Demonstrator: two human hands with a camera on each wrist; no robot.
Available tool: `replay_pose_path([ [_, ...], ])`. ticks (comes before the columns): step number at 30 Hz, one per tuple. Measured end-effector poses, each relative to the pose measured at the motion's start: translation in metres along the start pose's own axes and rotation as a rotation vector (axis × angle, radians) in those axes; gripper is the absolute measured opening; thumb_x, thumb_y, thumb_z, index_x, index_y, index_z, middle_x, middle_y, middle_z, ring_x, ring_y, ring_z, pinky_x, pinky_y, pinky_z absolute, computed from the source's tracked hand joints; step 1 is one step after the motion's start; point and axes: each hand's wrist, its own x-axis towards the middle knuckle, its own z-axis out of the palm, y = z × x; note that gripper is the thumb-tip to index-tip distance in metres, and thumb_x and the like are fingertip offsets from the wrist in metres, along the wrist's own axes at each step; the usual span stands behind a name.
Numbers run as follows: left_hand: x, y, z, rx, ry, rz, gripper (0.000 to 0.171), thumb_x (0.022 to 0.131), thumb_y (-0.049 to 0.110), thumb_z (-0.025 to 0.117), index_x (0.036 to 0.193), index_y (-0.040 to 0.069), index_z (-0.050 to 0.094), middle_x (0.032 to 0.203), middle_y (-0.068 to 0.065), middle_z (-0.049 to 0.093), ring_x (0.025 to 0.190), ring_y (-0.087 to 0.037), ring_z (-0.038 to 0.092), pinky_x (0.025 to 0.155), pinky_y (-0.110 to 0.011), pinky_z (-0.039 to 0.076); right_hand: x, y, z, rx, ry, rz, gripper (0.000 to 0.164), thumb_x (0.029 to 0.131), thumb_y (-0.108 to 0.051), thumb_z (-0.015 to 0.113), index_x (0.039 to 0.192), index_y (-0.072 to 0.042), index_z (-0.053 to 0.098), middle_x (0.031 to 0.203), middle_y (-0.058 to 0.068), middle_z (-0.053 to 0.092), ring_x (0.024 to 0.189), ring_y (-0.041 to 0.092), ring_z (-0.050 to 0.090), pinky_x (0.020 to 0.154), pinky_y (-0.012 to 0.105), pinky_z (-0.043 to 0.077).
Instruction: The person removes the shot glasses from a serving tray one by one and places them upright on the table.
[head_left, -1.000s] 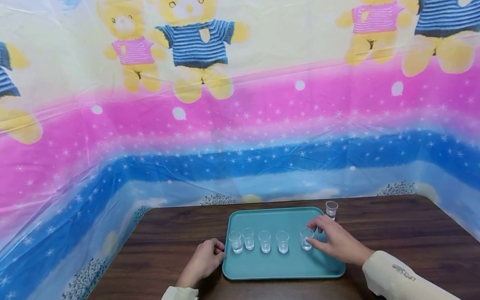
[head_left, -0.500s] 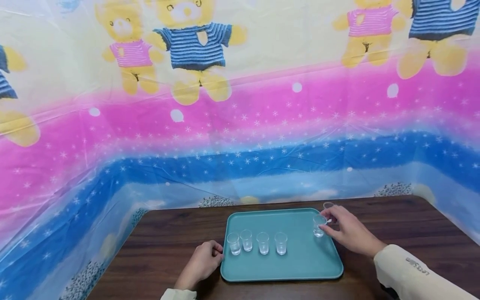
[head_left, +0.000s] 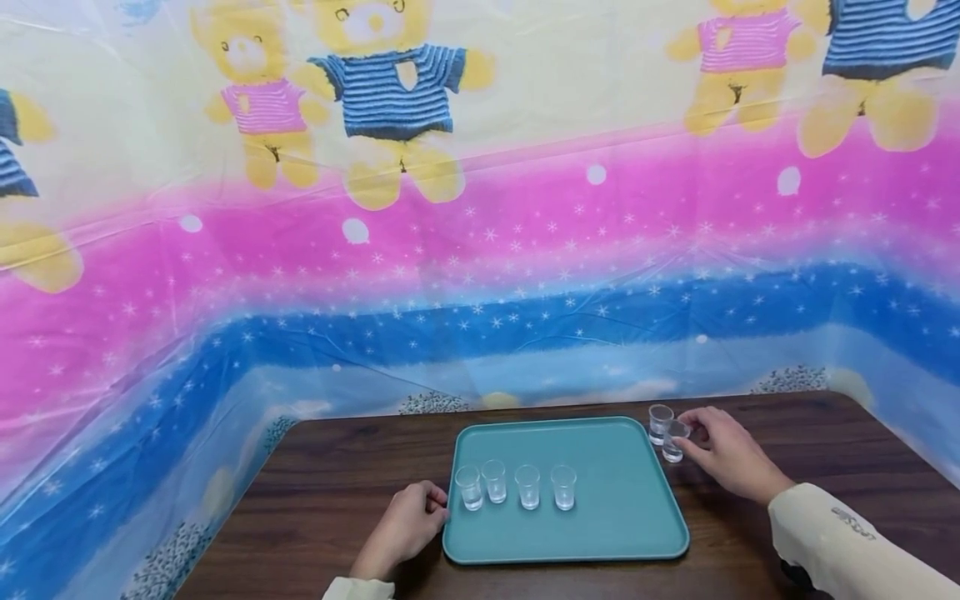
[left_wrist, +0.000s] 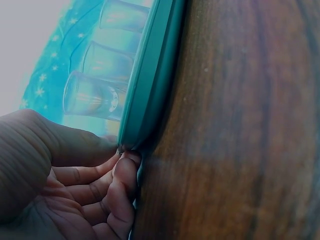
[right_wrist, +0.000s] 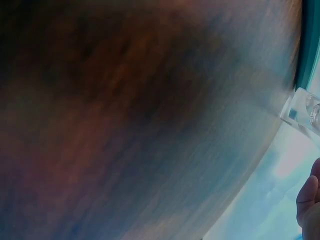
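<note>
Head view: from above the near side of the dark-brown wood-grained table [head_left: 330, 467], facing forward and down; the pink, blue and cream printed fabric backdrop [head_left: 480, 250] occupies the upper two-thirds. Left-wrist view: close and low, turned sideways so the table stands at right, looking past the left hand [left_wrist: 75, 175] along the teal rectangular tray [left_wrist: 152, 67]. Right-wrist view: close over the table, tilted, the right hand [right_wrist: 310, 205] cropped at the margin. Head and left-wrist views share clear tapered cups [left_wrist: 95, 97]; head and right-wrist, a clear cup [right_wrist: 302, 112] beside the tray.
</note>
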Motion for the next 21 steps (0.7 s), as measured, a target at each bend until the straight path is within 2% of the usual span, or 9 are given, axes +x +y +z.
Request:
replay_pose_path([
  [7, 0.0012, -0.0013, 0.0011, 0.002, 0.008, 0.008, 0.007, 0.086, 0.002, 0.064, 0.09, 0.0, 0.059, 0.073, -0.002, 0.054, 0.063, -0.014, 0.05, 0.056, -0.029, 0.044, 0.0028, 0.0022, 0.0033, 0.031, -0.043, 0.029, 0.031, 0.088, -0.018, 0.068, 0.11, 0.002, 0.059, 0.098, 0.009, 0.057, 0.082, 0.018, 0.055, 0.068, 0.038, 0.048],
  [16, 0.0024, -0.0016, 0.002, -0.007, -0.008, -0.019, 0.007, 0.086, 0.002, 0.064, 0.091, 0.0, 0.059, 0.073, -0.003, 0.054, 0.064, -0.015, 0.051, 0.057, -0.031, 0.045, 0.0054, 0.004, 0.0075, 0.015, -0.044, 0.048, 0.032, 0.088, -0.018, 0.068, 0.111, 0.003, 0.059, 0.097, 0.01, 0.057, 0.083, 0.021, 0.056, 0.068, 0.039, 0.048],
  [21, 0.0025, -0.0017, 0.0017, -0.011, -0.011, -0.032, 0.007, 0.086, 0.001, 0.064, 0.09, 0.0, 0.059, 0.073, -0.003, 0.054, 0.064, -0.015, 0.051, 0.057, -0.031, 0.045, 0.0068, 0.0021, 0.0088, -0.006, -0.028, 0.061, 0.032, 0.087, -0.019, 0.069, 0.11, 0.002, 0.061, 0.098, 0.011, 0.058, 0.087, 0.026, 0.055, 0.076, 0.049, 0.044],
])
